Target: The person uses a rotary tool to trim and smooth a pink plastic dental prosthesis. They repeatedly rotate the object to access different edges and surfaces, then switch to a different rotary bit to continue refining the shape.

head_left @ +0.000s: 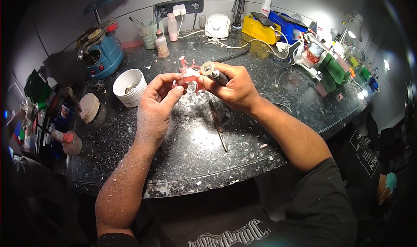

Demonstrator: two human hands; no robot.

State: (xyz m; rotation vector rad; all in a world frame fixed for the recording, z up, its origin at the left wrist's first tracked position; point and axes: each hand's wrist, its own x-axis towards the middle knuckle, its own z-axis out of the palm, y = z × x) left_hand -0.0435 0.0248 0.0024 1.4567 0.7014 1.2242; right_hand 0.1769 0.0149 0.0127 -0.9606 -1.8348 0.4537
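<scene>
Between thumb and fingers, my left hand [155, 104] pinches a pink, branching dental piece [189, 78] with a whitish patch in its middle. My right hand [238, 89] wraps round a dark rotary handpiece [221, 78], which carries a round disc [207, 67] at its end. The disc is close to the right side of the pink piece; whether they touch I cannot tell. My right thumb also reaches the piece's edge. Below both hands, a slim metal tool [216, 123] lies on the dark speckled bench [182, 160].
Left of my hands stands a white tub [129, 88], with a blue machine [102, 58] behind it. Bottles [162, 46], a white control box [218, 26] and yellow bin [260, 29] line the back. Plaster lumps [89, 108] sit at the left. A person's hand [384, 190] shows far right.
</scene>
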